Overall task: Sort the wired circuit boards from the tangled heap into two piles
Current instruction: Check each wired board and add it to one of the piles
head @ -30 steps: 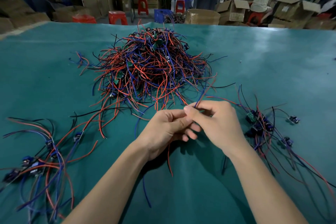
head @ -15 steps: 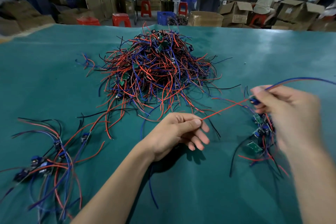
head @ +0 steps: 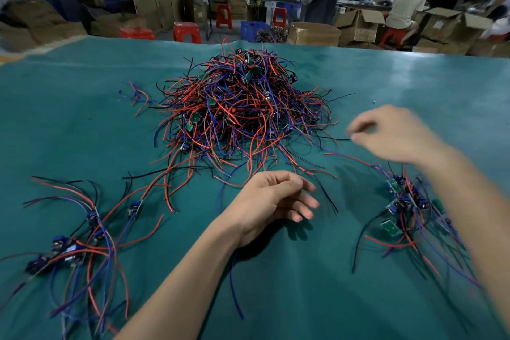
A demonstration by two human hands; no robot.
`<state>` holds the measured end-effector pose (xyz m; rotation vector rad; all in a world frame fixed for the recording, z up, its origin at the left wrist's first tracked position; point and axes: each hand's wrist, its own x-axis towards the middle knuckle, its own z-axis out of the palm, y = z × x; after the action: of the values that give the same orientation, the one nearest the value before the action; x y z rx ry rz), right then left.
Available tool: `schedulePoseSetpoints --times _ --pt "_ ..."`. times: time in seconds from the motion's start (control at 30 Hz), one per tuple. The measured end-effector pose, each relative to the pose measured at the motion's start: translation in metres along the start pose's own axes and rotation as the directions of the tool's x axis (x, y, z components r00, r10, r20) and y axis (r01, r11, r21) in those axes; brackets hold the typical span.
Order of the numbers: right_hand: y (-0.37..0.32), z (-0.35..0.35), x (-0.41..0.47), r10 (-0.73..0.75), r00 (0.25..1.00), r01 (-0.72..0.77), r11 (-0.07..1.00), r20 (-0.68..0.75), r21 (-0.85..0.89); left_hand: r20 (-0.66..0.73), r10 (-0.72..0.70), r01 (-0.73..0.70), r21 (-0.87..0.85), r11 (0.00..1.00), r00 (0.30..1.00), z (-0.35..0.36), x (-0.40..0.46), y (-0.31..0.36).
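A tangled heap [head: 242, 113] of small circuit boards with red, blue and black wires lies in the middle of the green table. A sorted pile [head: 71, 246] of wired boards sits at the near left. A second pile [head: 405, 207] lies at the near right. My left hand [head: 276, 199] hovers just in front of the heap, fingers loosely curled and holding nothing. My right hand [head: 392, 135] is blurred in the air above the right pile and beside the heap's right fringe, fingers loosely bent with nothing visible in them.
The green cloth-covered table [head: 303, 284] fills the view. Beyond its far edge stand cardboard boxes [head: 358, 25], red stools [head: 187, 32] and a blue crate [head: 254, 30]. Seated people [head: 405, 5] work at tables in the background.
My right hand carried a wired board to the right pile, let it go, and now swings back toward the heap. My left hand released the red wire and stays in place.
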<state>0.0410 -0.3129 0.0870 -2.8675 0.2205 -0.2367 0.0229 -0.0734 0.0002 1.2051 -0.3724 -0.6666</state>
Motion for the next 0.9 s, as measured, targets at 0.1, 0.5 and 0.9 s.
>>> schedulePoseSetpoints --times 0.1,0.5,0.9 --pt "-0.026 0.041 0.039 0.007 0.981 -0.005 1.0 0.192 -0.011 -0.001 0.002 -0.002 -0.009 1.0 1.0 0.0 0.0 0.0" --pt "-0.023 0.08 0.066 0.088 0.992 -0.099 0.986 0.087 0.136 -0.006 0.005 -0.005 -0.025 1.0 1.0 -0.002 0.001 -0.001" --pt "-0.012 0.07 0.06 0.069 0.993 -0.092 0.961 0.094 0.26 -0.034 0.004 -0.005 -0.049 0.999 0.999 -0.002 0.001 -0.001"
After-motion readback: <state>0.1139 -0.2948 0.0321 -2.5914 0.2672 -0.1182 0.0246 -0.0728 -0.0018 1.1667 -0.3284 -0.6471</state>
